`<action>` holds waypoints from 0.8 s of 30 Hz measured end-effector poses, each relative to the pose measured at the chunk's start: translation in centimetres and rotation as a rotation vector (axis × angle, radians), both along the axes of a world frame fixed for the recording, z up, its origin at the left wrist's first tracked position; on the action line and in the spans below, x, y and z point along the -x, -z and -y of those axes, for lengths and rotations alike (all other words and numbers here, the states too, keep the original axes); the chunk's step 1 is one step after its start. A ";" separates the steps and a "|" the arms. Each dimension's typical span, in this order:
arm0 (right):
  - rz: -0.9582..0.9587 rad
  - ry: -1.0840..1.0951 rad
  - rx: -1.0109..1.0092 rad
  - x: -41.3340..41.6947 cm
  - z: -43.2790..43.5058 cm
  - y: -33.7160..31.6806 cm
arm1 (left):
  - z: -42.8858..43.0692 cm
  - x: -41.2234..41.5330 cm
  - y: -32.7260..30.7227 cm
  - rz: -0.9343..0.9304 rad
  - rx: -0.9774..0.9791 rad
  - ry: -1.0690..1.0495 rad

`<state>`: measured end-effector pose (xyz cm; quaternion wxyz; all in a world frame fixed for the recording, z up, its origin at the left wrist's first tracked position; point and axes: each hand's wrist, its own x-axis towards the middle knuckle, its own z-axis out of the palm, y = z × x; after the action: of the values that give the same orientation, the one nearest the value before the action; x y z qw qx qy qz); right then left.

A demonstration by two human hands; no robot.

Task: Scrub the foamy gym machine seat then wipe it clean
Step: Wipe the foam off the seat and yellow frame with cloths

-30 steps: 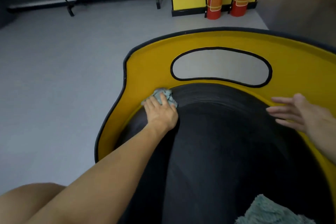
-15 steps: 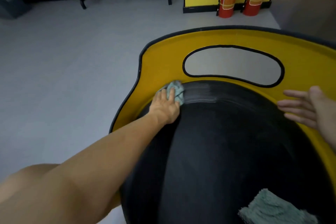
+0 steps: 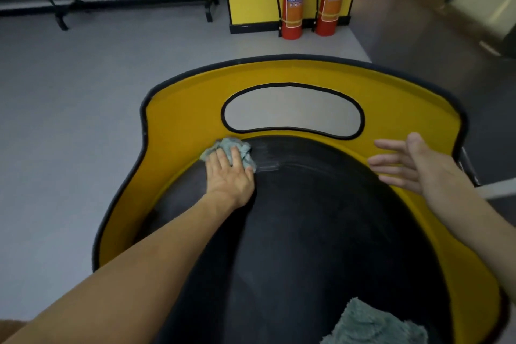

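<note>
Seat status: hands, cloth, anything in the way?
Left hand flat, pressing cloth on seat, far edge. Right hand open, holding nothing. Towel at near edge, out of the way.

left hand (image 3: 230, 176) presses cloth (image 3: 231, 149) on seat (image 3: 321, 218)

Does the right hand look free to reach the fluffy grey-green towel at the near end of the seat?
Probably yes: the right hand is open and empty, and only bare black padded seat lies between it and the fluffy grey-green towel.
</note>
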<state>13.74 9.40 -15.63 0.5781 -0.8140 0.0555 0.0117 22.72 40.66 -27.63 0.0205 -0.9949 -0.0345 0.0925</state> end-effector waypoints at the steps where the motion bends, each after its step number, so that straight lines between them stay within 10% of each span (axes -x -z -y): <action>1: 0.003 0.005 -0.021 0.1 0.5 0.1 | 2.6 -0.9 -0.1 0.016 0.005 0.069; 13: 0.062 0.018 -0.131 -1.1 -0.3 -1.5 | 19.3 1.0 -1.0 -0.027 0.096 0.626; 24: 0.039 -0.026 0.007 -2.1 -5.5 -2.3 | -5.1 0.9 -1.8 -0.100 0.056 0.079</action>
<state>15.86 14.87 -13.35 0.5762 -0.8166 0.0336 0.0032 21.85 45.76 -25.78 -0.0019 -0.9898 0.0086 0.1420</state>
